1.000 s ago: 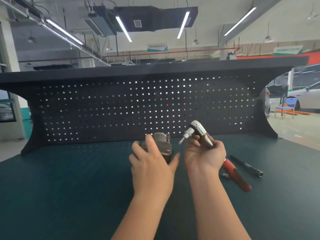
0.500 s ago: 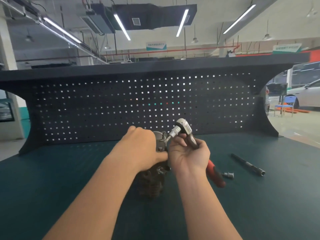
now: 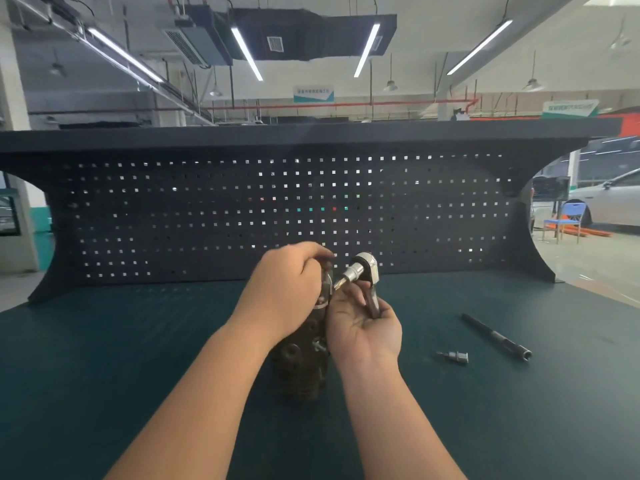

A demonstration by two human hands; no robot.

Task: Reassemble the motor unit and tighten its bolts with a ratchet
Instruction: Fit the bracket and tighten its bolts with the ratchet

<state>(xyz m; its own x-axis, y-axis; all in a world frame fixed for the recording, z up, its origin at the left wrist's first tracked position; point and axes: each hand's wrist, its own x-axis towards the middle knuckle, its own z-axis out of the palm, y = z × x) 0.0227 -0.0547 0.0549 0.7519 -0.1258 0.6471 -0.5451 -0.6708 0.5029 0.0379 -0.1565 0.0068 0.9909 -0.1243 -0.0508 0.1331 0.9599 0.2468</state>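
The motor unit (image 3: 301, 368) stands upright on the dark green desk (image 3: 104, 358), near its middle and in front of the black pegboard (image 3: 207, 209). The left hand (image 3: 287, 289) is curled over the top of the unit and grips it; its fingertips are blurred. The right hand (image 3: 363, 327), palm toward the camera, grips the shank of the ratchet (image 3: 365, 271). The ratchet head sits above the fingers, and its socket bit points left, meeting the upper edge of the unit just beside the left hand. The ratchet handle is hidden behind the right palm and wrist. The upper half of the unit is covered by both hands; the bolts cannot be made out clearly. To the right on the desk lie a small loose socket (image 3: 453, 356) and, beyond it, a black extension bar (image 3: 495, 336), apart from each other.
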